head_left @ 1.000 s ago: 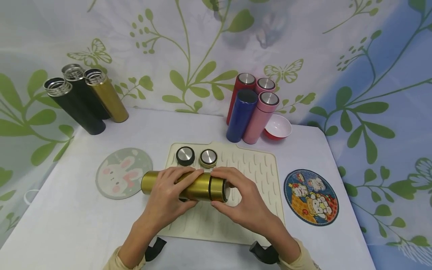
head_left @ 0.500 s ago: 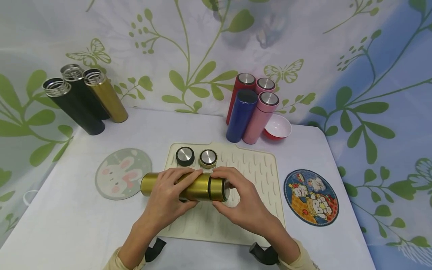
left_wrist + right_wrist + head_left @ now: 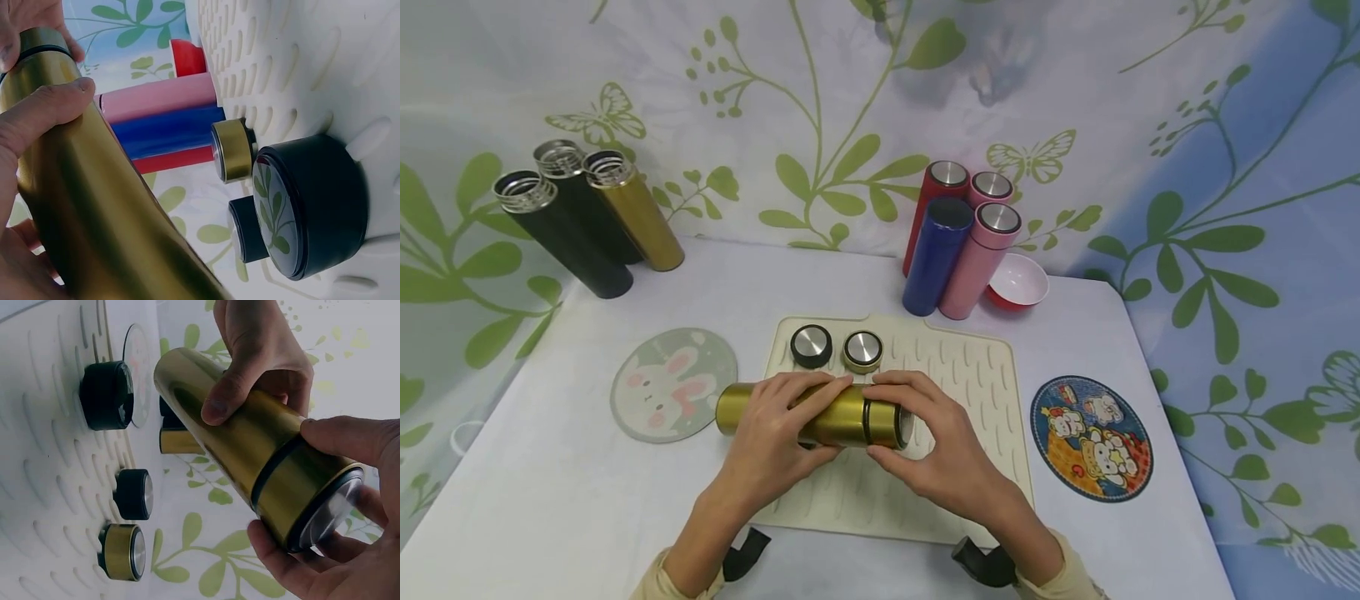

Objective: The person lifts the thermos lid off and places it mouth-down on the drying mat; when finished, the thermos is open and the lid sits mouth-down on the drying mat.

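A gold thermos lies sideways in the air over the cream mat, its base to the left. My left hand grips its body, thumb and fingers wrapped around it. With thumb and fingertips, my right hand holds the gold lid, which sits on the thermos with a dark ring at the seam. Beyond the thermos, a black lid and a second gold lid rest on the mat. Another black lid stands closer in the left wrist view; the thermos mostly hides it from the head camera.
Lidless black thermoses and a gold one stand at the back left. Red, blue and pink thermoses are grouped at the back, beside a red-and-white bowl. Round mats flank the work: a rabbit one and a colourful one.
The fingers of my right hand have shifted slightly around the lid. My left hand and the thermos stay nearly where they were.
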Tool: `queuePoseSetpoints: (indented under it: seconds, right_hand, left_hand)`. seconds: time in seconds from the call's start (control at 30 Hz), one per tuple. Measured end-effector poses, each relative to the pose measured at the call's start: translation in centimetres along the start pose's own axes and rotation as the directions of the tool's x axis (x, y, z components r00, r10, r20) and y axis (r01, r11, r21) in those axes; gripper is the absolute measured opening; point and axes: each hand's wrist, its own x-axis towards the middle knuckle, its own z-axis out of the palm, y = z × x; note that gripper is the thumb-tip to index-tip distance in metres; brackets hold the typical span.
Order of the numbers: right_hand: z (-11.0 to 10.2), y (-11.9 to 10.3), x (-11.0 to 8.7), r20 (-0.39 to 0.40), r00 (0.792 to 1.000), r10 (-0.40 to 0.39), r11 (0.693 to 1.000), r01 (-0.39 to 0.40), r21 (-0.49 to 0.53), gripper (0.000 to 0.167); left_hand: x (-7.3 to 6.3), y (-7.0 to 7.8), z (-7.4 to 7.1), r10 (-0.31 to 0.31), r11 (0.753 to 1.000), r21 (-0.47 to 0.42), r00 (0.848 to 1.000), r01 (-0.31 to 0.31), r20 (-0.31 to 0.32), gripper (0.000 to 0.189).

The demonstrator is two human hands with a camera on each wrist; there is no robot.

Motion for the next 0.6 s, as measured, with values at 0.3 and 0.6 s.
queuePoseSetpoints:
  seconds: [0.3, 0.6]
  right_hand:
    - [0.12, -0.11, 0.13, 0.025, 0.978, 0.205, 0.979, -0.205, -0.011, 0.063]
    - [0.02, -0.04, 0.15, 0.017, 0.999, 0.051, 0.999, -0.050, -0.011, 0.055]
  left_hand:
    - [-0.01, -0.03, -0.08, 0.008, 1.000, 0.017, 1.000, -0.008, 0.009, 0.089]
    - [-0.11, -0.21, -0.32, -0.001, 1.000, 0.011, 1.000, 0.001, 0.017, 0.087]
